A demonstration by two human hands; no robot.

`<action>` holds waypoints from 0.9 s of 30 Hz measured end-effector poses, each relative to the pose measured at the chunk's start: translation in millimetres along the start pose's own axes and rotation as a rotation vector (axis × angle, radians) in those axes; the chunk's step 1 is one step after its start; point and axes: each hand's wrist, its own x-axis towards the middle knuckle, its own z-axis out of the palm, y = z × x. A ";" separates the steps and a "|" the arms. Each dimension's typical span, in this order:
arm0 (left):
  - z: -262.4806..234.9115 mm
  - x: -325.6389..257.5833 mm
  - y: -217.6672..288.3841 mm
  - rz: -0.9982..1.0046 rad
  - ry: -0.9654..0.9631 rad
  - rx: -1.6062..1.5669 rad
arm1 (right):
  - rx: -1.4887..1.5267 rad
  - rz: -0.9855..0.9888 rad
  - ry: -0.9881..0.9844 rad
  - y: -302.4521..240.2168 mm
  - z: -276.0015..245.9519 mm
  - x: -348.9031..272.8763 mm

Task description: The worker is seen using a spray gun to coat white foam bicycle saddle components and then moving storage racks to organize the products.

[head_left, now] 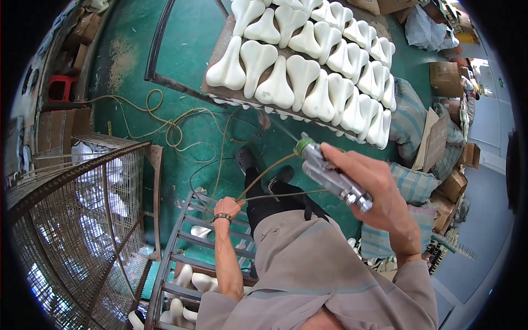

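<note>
My right hand point(369, 184) is wrapped round a silver spray gun point(330, 175) with a green ring near its nozzle. A thin pale streak of spray leaves the nozzle toward a board point(220, 41) on which rows of cream-white bicycle saddle-shaped pieces point(275, 87) lie, narrow and wide ends alternating. The gun stays apart from them. My left hand point(227, 208), a dark bracelet at its wrist, is closed round the thin hoses point(269, 168), which run on to the gun. Part of the gun's handle is hidden by my right fingers.
Tangled hose point(176, 129) lies on the green floor. Below my left hand stands a metal rack point(181, 242) with more white pieces; a wire-mesh cage point(82, 220) is at the left. Striped sacks point(412, 184) and cardboard boxes point(445, 78) crowd the right side.
</note>
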 end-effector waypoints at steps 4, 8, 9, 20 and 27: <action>-1.7 1.9 6.8 0.015 -0.025 0.035 | -0.040 0.030 0.093 4.8 -3.4 -4.6; -7.3 -0.4 16.1 -0.016 -0.055 0.019 | -0.123 0.122 0.265 24.3 -11.5 -13.0; -8.3 -1.2 18.3 -0.022 -0.058 0.017 | -0.109 0.124 0.228 27.3 -14.1 -17.3; -3.2 11.9 37.3 0.069 -0.058 0.105 | -0.055 0.208 0.236 45.6 -26.4 -31.6; -4.6 17.3 45.5 0.076 -0.042 0.145 | -0.097 0.077 0.116 48.7 -33.9 -39.1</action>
